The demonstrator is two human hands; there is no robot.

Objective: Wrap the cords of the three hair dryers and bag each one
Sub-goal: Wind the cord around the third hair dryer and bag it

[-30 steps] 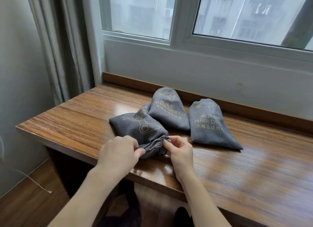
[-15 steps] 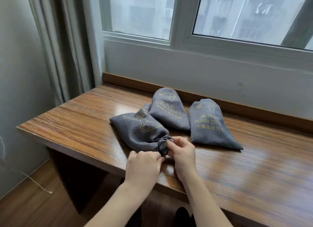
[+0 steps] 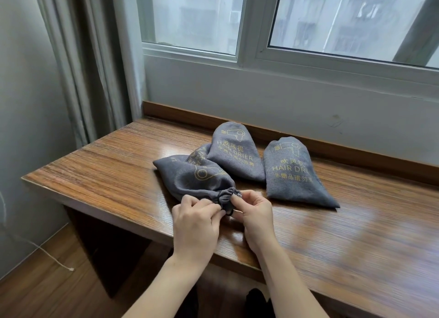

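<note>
Three grey drawstring bags with yellow hair-drier print lie on the wooden table (image 3: pixel 114 175). The nearest bag (image 3: pixel 192 175) lies on its side, its mouth (image 3: pixel 226 195) gathered tight towards me. My left hand (image 3: pixel 196 225) pinches the dark drawstring at the left of the mouth. My right hand (image 3: pixel 255 214) pinches the cord and a small toggle at the right of it. A second bag (image 3: pixel 234 151) lies behind, partly overlapping the first. The third bag (image 3: pixel 293 173) lies to the right. The hair dryers themselves are hidden inside the bags.
The table runs along a white wall (image 3: pixel 261 99) under a window (image 3: pixel 332 21). A grey curtain (image 3: pixel 78 56) hangs at the left. A loose white cord (image 3: pixel 52 258) lies on the wooden floor at lower left.
The bag's mouth has been drawn tighter. My left hand moved from the left of the opening down and in to the drawstring beside my right hand.
</note>
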